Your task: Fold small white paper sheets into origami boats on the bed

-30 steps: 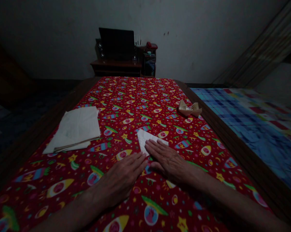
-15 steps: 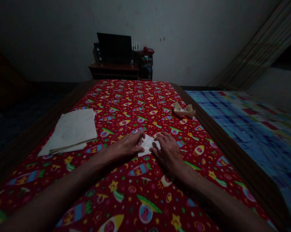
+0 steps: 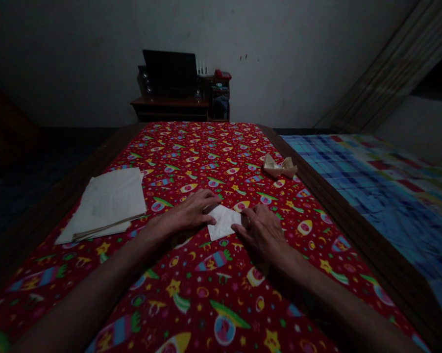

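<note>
A small folded white paper lies on a red cloth with a rocket print. My left hand rests at the paper's left edge, fingers curled and pressing on its upper corner. My right hand lies at the paper's right edge with its fingertips pinching that side. Both forearms reach in from the bottom of the view.
A stack of white paper sheets lies to the left on the cloth. A folded tan paper shape sits at the right edge. A blue checked cloth covers the surface to the right. A dark shelf with a screen stands by the far wall.
A second ago both hands lay flat, the right one on the paper. They have since moved forward to the paper's two sides, and their fingers have curled onto its edges.
</note>
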Demonstrator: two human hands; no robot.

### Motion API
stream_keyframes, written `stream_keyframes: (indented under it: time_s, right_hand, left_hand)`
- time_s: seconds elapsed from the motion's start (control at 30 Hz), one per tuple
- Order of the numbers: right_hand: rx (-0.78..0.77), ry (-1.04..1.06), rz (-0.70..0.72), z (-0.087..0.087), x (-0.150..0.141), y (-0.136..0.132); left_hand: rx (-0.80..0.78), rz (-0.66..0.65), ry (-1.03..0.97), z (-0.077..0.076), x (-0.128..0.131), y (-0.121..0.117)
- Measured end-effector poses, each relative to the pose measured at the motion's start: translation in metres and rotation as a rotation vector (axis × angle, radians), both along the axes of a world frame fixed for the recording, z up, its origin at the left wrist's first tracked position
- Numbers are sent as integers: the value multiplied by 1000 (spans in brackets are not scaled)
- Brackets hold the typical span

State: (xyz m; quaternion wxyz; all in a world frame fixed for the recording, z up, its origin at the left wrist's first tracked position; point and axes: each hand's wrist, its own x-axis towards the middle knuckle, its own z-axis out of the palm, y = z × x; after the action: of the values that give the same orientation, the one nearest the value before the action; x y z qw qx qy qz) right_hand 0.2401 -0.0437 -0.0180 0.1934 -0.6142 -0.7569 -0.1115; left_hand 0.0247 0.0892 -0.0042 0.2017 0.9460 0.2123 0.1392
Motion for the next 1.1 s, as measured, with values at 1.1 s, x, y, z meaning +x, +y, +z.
stream_keyframes:
  time_s: [1.1]
  right_hand:
    - [-39, 306, 85, 0, -7, 5]
  left_hand:
    - [51, 47, 5, 2, 2, -3]
